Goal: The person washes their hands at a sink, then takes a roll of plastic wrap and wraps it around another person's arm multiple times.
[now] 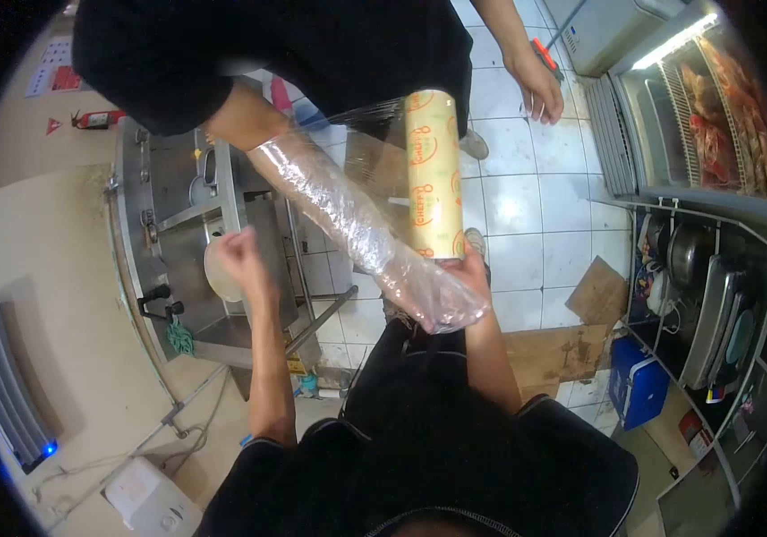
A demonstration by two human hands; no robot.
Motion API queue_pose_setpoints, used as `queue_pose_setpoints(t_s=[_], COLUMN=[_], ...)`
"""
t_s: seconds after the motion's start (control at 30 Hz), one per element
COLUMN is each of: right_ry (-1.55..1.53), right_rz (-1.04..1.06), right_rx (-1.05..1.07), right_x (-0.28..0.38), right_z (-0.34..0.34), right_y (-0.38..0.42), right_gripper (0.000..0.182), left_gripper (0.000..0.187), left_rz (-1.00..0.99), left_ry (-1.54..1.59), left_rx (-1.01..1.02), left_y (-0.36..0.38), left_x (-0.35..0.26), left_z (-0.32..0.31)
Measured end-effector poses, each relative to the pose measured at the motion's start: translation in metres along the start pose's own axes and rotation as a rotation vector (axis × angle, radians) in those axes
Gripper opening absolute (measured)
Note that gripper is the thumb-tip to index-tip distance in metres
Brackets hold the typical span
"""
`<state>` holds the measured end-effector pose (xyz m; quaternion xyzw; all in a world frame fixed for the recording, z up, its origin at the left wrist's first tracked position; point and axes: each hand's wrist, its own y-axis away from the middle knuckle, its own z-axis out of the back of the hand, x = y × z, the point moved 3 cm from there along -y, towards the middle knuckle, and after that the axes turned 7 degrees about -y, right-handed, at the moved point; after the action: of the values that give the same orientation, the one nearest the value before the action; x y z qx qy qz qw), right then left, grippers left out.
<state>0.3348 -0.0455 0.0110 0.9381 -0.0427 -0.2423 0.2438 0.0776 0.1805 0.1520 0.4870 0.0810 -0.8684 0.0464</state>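
Note:
My right hand (473, 276) grips the lower end of a roll of cling film (434, 179), a yellowish roll with red "CHEFFY" print, held upright in view. Clear film stretches from the roll toward the forearm (339, 210) of a person facing me. That forearm and its hand (437, 304) are wrapped in shiny cling film; the wrapped hand lies against my right wrist. My left hand (238, 261) is off to the left, apart from the film, its fingers curled and a little blurred. I see nothing in it.
Left stands a steel counter (222, 340) with a round pale item (222, 273) behind my left hand. The other person's bare hand (537, 89) hangs at upper right. A lit display fridge (625, 134), a rack of pans (697, 259), a blue box (639, 383) and floor cardboard (553, 362) are to the right.

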Motion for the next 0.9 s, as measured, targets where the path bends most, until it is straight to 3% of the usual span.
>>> queue_pose_setpoints(t_s=[0.03, 0.1, 0.17, 0.2, 0.27, 0.33, 0.4, 0.5, 0.6, 0.7, 0.73, 0.83, 0.9], right_ry=[0.077, 0.206, 0.208, 0.197, 0.157, 0.11, 0.078, 0.053, 0.029, 0.001, -0.008, -0.108, -0.199], right_rz=[-0.054, -0.144, -0.123, -0.093, -0.042, 0.002, 0.025, 0.009, 0.007, 0.0, -0.011, -0.055, -0.075], right_rx=[-0.032, -0.068, -0.072, -0.062, -0.033, -0.023, -0.032, -0.061, -0.097, -0.123, -0.133, -0.182, -0.233], right_x=[0.001, 0.008, 0.02, 0.028, 0.037, 0.042, 0.048, 0.059, 0.062, 0.058, 0.053, 0.032, 0.018], right_z=[0.004, 0.015, 0.034, 0.044, 0.061, 0.072, 0.083, 0.098, 0.101, 0.093, 0.088, 0.064, 0.037], right_y=[-0.004, -0.013, -0.024, -0.032, -0.043, -0.045, -0.042, -0.037, -0.031, -0.02, -0.015, 0.005, 0.02], right_gripper=[0.049, 0.052, 0.052, 0.052, 0.052, 0.052, 0.052, 0.052, 0.052, 0.052, 0.052, 0.052, 0.052], left_gripper=[0.026, 0.036, 0.04, 0.04, 0.039, 0.037, 0.035, 0.034, 0.036, 0.037, 0.034, 0.026, 0.022], left_rz=[0.104, 0.025, 0.136, 0.046, -0.117, -0.111, 0.057, -0.062, 0.372, 0.459, 0.548, 0.176, -0.011], left_ry=[-0.056, 0.105, 0.353, 0.44, 0.438, 0.355, 0.337, 0.307, 0.645, 1.0, 0.953, 0.701, 0.523], left_rx=[0.196, 0.608, 0.948, 1.037, 1.094, 1.066, 1.096, 1.164, 1.254, 1.223, 1.182, 1.251, 1.124], left_y=[-0.015, -0.031, -0.047, -0.054, -0.065, -0.075, -0.066, -0.025, 0.001, 0.012, 0.02, -0.012, -0.009], left_x=[0.03, 0.038, 0.065, 0.047, 0.046, 0.051, 0.059, 0.078, 0.095, 0.03, 0.013, 0.079, 0.069], left_z=[-0.027, -0.103, -0.179, -0.225, -0.31, -0.35, -0.363, -0.363, -0.372, -0.378, -0.377, -0.424, -0.405])
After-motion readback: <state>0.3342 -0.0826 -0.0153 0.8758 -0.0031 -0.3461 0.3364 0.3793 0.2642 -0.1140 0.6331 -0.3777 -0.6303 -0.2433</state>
